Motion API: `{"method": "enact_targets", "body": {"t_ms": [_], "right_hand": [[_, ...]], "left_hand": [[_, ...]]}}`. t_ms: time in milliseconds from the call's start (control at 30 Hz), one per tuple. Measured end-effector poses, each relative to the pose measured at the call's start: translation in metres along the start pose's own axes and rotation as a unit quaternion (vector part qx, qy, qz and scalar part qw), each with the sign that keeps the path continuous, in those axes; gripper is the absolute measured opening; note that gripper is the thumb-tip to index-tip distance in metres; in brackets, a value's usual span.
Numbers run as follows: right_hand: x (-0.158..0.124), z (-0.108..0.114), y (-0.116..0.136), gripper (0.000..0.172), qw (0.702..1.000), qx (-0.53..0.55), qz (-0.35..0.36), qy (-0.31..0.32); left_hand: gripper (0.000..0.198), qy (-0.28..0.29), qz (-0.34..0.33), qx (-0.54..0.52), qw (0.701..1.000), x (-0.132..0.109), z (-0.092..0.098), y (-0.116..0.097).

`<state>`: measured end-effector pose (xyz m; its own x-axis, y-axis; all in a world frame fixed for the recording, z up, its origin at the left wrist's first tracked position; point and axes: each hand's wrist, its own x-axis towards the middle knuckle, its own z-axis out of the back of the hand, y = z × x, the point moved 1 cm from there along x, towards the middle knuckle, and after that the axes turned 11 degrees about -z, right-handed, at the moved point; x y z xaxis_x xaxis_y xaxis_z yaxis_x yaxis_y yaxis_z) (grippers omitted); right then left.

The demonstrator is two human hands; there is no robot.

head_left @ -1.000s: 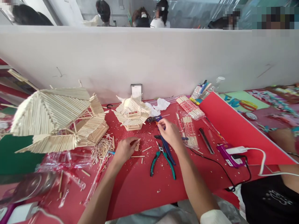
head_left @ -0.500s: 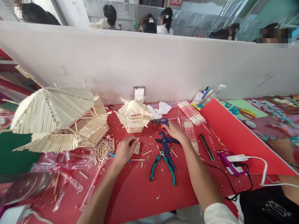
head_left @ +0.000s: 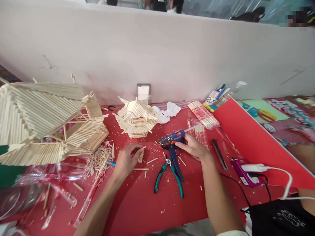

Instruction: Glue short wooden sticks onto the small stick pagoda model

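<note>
Gluing seems in hand; the left hand [head_left: 126, 163], fingertips together, pinches one short stick [head_left: 144, 147] beside one small stick panel [head_left: 141, 157], centre; the right hand [head_left: 196, 147] has fingers clamped on one glue gun [head_left: 177, 135], rightward; a steady nozzle [head_left: 157, 143] seems called for; one large pavilion [head_left: 46, 114] stands left, one small pavilion [head_left: 136, 118] far.

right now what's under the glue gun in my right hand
Part of a blue-handled tool shows below the glue gun; what the gun and your right hand cover can't be seen.
</note>
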<state>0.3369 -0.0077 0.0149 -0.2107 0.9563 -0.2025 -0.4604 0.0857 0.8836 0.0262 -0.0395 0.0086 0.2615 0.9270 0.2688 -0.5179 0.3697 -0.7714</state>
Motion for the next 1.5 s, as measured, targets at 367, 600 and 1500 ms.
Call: {"method": "enact_targets", "body": {"t_ms": [367,600,1500], "right_hand": [[-0.006,-0.015,0.024,0.036,0.995,-0.058,0.009,0.079],[-0.005,-0.016,0.029,0.040,0.988,-0.068,0.113,0.084],[0.001,-0.033,0.024,0.036,0.985,-0.066,0.159,0.003]], "left_hand": [[0.026,-0.011,0.017,-0.041,0.999,-0.001,0.002,-0.003],[0.024,0.015,0.018,-0.039,0.999,-0.001,0.002,-0.005],[0.012,0.019,0.008,-0.052,0.998,-0.003,-0.001,-0.012]]}}
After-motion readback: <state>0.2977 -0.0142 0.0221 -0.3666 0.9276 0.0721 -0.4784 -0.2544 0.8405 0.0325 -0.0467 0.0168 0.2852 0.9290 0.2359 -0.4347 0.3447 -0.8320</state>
